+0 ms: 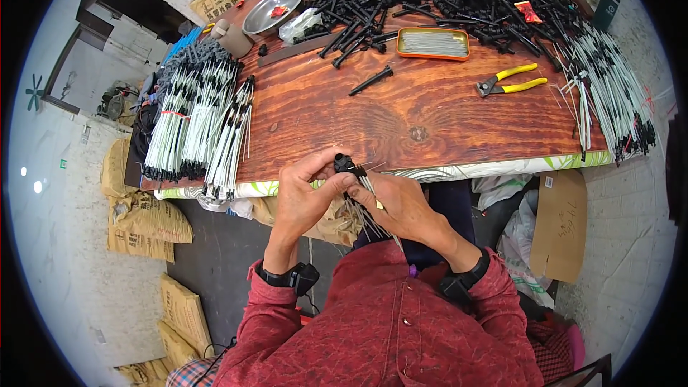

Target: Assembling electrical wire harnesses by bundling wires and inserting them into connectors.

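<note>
Pinching a black plastic piece (pixel 344 163) at the near edge of the wooden table (pixel 315 115), the left hand (pixel 302 190) has thumb and fingers closed on it. Just beside, the right hand (pixel 401 204) is curled tightly around thin rods (pixel 367 221) that slant down toward the shirt. Beyond, yellow-handled pliers (pixel 512 80) lie to the right. Farther away, a shallow orange-rimmed tin (pixel 433 58) holds thin grey pins (pixel 433 44). At the far left, a metal bowl (pixel 254 23) holds a small red packet (pixel 279 11), near a clear plastic bag (pixel 301 26).
</note>
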Available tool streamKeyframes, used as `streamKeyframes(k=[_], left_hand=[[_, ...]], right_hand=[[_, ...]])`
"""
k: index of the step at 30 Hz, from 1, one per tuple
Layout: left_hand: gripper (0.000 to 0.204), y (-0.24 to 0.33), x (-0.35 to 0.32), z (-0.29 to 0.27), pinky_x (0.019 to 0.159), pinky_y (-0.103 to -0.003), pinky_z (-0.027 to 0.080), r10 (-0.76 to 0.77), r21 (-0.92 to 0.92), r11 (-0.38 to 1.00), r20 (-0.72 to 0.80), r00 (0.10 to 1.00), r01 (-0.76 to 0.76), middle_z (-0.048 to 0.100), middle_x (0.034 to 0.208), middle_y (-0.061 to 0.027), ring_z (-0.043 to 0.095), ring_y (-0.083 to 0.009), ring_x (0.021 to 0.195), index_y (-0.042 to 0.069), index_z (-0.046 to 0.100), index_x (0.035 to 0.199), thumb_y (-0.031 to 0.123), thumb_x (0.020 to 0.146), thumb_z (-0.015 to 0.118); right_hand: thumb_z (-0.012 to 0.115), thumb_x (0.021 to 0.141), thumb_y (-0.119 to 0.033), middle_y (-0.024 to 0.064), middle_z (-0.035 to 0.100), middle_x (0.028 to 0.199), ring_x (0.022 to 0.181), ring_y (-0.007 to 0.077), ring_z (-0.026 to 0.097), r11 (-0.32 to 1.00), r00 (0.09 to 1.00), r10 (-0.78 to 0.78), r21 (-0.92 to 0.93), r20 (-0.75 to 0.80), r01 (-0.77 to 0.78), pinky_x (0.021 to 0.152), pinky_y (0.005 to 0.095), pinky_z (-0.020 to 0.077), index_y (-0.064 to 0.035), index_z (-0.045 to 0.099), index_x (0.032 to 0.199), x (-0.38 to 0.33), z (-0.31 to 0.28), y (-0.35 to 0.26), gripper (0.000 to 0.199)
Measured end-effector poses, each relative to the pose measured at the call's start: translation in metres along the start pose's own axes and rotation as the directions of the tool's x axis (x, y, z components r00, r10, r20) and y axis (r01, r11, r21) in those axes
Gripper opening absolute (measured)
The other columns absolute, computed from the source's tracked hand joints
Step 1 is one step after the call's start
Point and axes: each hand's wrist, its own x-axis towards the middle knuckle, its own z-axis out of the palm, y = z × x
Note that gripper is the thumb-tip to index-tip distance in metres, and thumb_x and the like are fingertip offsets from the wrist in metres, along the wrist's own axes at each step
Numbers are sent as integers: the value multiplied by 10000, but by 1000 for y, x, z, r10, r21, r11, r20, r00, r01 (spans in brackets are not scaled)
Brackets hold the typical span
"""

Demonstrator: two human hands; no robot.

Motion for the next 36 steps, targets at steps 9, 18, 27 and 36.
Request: streamKeyframes(k=[9, 18, 27, 36], left_hand=[[344, -7, 4, -5, 809, -238, 510, -70, -15, 997, 9, 997, 70, 701, 945, -7, 626, -72, 884, -19, 699, 1164, 48, 840, 793], [366, -2, 9, -16, 824, -257, 520, -29, -153, 987, 154, 988, 53, 705, 985, -23, 639, -96, 910, -1, 715, 1147, 8, 792, 803], [413, -7, 11, -20, 846, -270, 543, -74, -235, 965, 188, 979, 118, 725, 1037, -53, 666, -121, 921, -15, 713, 1163, 11, 766, 824], [455, -17, 9, -3, 927, -290, 510, -105, -435, 884, 167, 980, 169, 713, 1133, -77, 658, -141, 1024, -16, 647, 1289, 101, 868, 773]], right_hand=[[556, 1022, -271, 199, 649, 761, 721, 413, 652, 996, 982, 66, -44, -175, -75, 585, 492, 474, -31, 556, 1117, -6, 7, -10, 258], [548, 1018, -210, 185, 634, 707, 662, 379, 655, 1000, 984, 13, -7, -177, -15, 540, 474, 464, -42, 575, 1093, -4, 0, -10, 186], [565, 1011, -209, 183, 606, 660, 623, 396, 635, 991, 987, 62, -110, -150, -79, 517, 459, 453, -17, 577, 989, 0, 0, -14, 194], [568, 1006, -183, 185, 593, 618, 585, 400, 627, 984, 978, 39, -164, -206, -74, 496, 476, 450, -6, 550, 973, -2, 5, -13, 181]])
